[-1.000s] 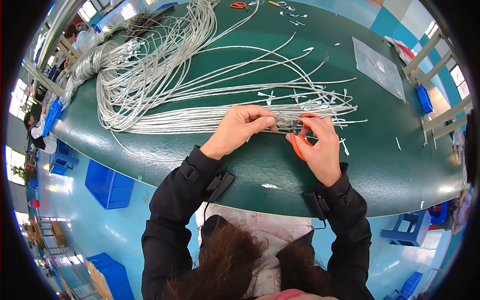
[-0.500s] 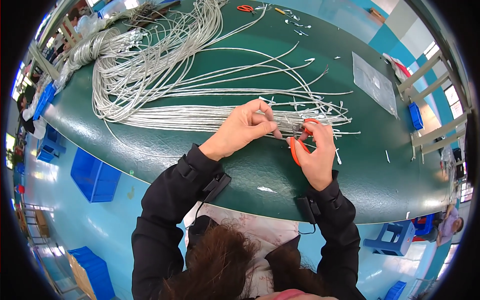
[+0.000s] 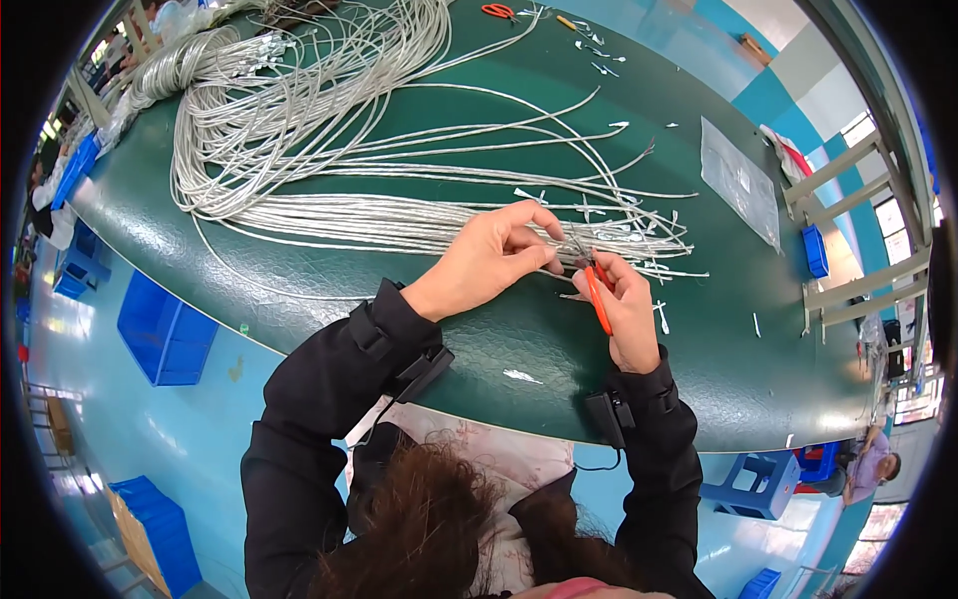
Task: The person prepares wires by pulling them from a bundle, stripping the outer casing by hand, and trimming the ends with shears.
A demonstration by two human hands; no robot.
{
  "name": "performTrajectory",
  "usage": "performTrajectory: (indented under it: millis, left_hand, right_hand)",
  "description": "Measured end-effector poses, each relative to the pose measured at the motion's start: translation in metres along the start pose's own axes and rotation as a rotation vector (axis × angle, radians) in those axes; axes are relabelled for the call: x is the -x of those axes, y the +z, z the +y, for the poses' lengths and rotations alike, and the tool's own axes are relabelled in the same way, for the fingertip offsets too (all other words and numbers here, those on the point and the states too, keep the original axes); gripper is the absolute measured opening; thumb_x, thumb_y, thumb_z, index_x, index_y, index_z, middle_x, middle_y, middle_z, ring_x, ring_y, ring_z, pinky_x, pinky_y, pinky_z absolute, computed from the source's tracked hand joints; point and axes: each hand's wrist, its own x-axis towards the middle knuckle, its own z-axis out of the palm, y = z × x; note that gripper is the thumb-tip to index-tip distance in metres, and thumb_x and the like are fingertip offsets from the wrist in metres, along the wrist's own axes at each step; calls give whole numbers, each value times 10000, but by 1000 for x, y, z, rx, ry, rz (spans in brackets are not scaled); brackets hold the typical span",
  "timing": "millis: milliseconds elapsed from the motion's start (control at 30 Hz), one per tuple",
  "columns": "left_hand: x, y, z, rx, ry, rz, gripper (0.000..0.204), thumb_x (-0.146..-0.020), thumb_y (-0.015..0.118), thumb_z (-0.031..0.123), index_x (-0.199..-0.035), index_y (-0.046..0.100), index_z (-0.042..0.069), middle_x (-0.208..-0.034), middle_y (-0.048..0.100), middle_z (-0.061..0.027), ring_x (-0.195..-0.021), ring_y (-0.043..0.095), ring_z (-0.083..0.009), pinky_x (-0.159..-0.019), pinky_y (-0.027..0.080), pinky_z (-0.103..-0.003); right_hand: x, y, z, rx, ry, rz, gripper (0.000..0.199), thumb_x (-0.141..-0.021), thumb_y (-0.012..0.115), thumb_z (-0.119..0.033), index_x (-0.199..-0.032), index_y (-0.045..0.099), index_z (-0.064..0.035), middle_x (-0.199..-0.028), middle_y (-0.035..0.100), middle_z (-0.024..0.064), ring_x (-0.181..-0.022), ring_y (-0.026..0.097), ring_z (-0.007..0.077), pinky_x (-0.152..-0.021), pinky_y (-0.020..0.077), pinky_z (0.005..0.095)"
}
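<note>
A big bundle of silver-grey cables (image 3: pixel 329 150) loops over the green table (image 3: pixel 449 329), its free ends fanned out toward the right. My left hand (image 3: pixel 494 258) pinches one cable end between thumb and fingers. My right hand (image 3: pixel 627 307) grips orange-handled cutters (image 3: pixel 596 296), whose jaws meet the cable end right beside my left fingertips. Small cut-off bits of white sleeve (image 3: pixel 661 317) lie around both hands.
A second pair of orange-handled cutters (image 3: pixel 498 11) lies at the table's far edge. A clear plastic bag (image 3: pixel 739 182) rests at the right. Blue crates (image 3: pixel 165 329) stand on the floor to the left, a blue stool (image 3: pixel 763 479) and a seated person (image 3: pixel 870 464) at the lower right.
Both hands have stayed together at the cable ends. My left hand has shifted its pinch slightly along the cable, and the view has tilted a little.
</note>
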Motion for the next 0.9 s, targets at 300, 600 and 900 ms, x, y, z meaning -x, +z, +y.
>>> performTrajectory:
  millis: [300, 600, 900]
  left_hand:
    - [1, 6, 3, -68, 38, 33, 211, -904, 524, 4, -1113, 552, 1, -877, 673, -77, -846, 631, -98, -787, 486, -233]
    - [1, 8, 5, -36, 21, 52, 222, -900, 521, -2, -1110, 591, -7, -881, 663, -57, -849, 627, -91, -772, 491, -226]
    - [0, 6, -1, -88, -24, 49, 193, -891, 548, 24, -1067, 626, 11, -851, 596, 3, -735, 542, -49, -679, 452, -201]
  right_hand:
    - [2, -1, -1, -129, 24, -26, 290, -867, 617, -73, -1133, 560, 27, -991, 617, 38, -873, 558, 67, -773, 446, 210]
    - [2, 3, 2, 4, -32, 47, 302, -865, 630, -80, -1138, 560, 30, -973, 616, 32, -831, 554, 55, -741, 454, 200]
    - [-2, -3, 13, 267, -112, 102, 319, -851, 655, -70, -1131, 553, 45, -898, 618, 13, -738, 554, 44, -689, 487, 193]
